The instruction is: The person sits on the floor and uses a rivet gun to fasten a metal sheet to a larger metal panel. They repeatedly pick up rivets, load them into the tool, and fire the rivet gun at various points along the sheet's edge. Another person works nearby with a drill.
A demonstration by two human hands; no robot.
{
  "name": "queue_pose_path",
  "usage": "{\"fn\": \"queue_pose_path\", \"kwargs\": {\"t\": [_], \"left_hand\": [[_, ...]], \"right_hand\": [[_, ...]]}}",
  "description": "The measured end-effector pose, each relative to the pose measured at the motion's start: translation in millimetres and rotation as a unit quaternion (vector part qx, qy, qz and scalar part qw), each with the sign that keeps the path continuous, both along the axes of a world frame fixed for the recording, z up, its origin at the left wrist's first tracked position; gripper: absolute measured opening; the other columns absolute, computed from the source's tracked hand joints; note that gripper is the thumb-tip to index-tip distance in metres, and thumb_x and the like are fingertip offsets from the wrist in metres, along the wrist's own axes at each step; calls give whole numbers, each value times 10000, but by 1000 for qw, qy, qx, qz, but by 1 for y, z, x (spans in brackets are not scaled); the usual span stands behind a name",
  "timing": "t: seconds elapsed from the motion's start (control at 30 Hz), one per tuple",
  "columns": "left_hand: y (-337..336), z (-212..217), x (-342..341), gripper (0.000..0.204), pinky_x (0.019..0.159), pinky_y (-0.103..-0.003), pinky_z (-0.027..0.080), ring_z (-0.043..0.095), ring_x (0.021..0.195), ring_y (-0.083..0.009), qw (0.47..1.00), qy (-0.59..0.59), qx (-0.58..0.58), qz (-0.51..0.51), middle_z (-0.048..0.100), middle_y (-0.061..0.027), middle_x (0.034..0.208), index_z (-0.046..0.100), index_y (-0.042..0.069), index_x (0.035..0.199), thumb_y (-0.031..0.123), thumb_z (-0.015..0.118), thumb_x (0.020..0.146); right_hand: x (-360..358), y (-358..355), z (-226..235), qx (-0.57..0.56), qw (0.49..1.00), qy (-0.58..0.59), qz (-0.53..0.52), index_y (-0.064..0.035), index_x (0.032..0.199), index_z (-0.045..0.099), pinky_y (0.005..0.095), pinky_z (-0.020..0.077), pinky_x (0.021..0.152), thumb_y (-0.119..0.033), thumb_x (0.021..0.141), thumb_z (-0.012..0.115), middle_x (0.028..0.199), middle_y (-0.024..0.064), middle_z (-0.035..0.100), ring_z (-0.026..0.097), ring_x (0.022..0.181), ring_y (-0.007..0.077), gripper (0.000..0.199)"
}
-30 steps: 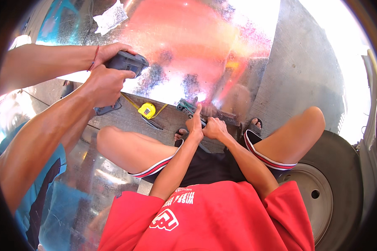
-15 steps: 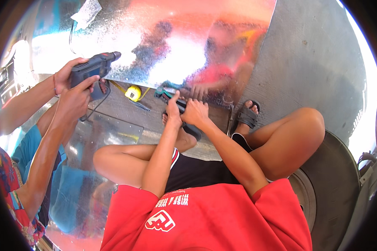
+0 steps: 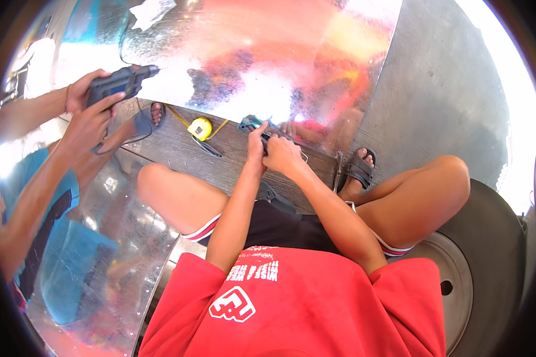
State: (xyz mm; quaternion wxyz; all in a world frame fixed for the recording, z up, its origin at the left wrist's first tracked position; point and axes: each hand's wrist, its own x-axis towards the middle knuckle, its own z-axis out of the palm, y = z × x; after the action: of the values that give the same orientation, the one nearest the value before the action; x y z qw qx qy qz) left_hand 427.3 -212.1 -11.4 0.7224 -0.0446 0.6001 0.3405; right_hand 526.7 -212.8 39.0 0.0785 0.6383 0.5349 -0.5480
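Both of my hands are closed on a hand tool (image 3: 253, 123) with a teal head and dark handles, whose exact kind I cannot make out. Its head is at the near edge of a large shiny metal sheet (image 3: 315, 35); whether they touch is unclear. My left hand (image 3: 258, 144) grips it just behind the head, thumb along the top. Right beside it, my right hand (image 3: 283, 154) wraps round the handle part, which the fingers mostly hide. Left of the tool, a yellow tape measure (image 3: 200, 128) lies on the wooden board (image 3: 178, 140), next to a slim dark object (image 3: 207, 147).
At left, a co-worker's two hands hold a corded power drill (image 3: 116, 86) over the sheet's edge. A second shiny sheet (image 3: 125, 238) lies at lower left. A wheel with a tyre (image 3: 488, 262) is at my right. A crumpled clear wrapper (image 3: 152, 12) rests on the far sheet.
My left leg has shifted, and the foot that showed beside the tool is out of sight. The co-worker's drill appears slightly farther left. My hands remain closed on the tool.
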Motion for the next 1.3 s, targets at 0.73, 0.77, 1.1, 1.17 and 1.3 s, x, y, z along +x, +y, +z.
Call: {"fn": "queue_pose_path", "kwargs": {"t": [0.73, 0.77, 1.1, 1.17, 1.3], "left_hand": [[1, -2, -2, 287, 564, -300, 442, 570, 625, -143, 982, 158, -54, -89, 602, -36, 718, 620, 78, 812, 312, 783, 784], [2, 1, -3, 307, 562, -296, 439, 568, 629, -140, 985, 124, -66, -101, 594, -31, 717, 613, 82, 816, 334, 785, 783], [10, 2, 9, 243, 556, -299, 434, 541, 586, -139, 975, 205, -84, -22, 597, -46, 720, 631, 40, 798, 228, 782, 764], [8, -1, 8, 228, 561, -303, 436, 540, 584, -140, 976, 207, -62, 2, 589, -39, 708, 632, 42, 797, 220, 773, 776], [6, 0, 2, 214, 564, -288, 434, 536, 599, -131, 981, 176, -72, -33, 582, -25, 715, 622, 68, 804, 224, 768, 798]], "right_hand": [[0, -18, -25, 38, 998, -41, -27, -49, 1162, 660, 479, 536, 817, -273, 617, 678, 974, 241, 689, 664, 916, 422, 589], [2, -19, -22, 37, 998, -40, -18, -76, 1245, 632, 472, 541, 809, -257, 610, 676, 951, 216, 704, 672, 894, 417, 661], [3, -5, -12, -47, 993, -77, -72, 55, 869, 701, 458, 552, 771, -277, 635, 673, 923, 285, 685, 682, 883, 411, 408], [1, -6, -15, -31, 992, -103, -62, 53, 893, 702, 465, 549, 784, -278, 637, 663, 914, 288, 684, 683, 873, 416, 420], [1, -14, -14, 7, 993, -89, -74, 51, 889, 706, 454, 542, 822, -278, 629, 659, 948, 283, 684, 680, 899, 416, 422]]}}
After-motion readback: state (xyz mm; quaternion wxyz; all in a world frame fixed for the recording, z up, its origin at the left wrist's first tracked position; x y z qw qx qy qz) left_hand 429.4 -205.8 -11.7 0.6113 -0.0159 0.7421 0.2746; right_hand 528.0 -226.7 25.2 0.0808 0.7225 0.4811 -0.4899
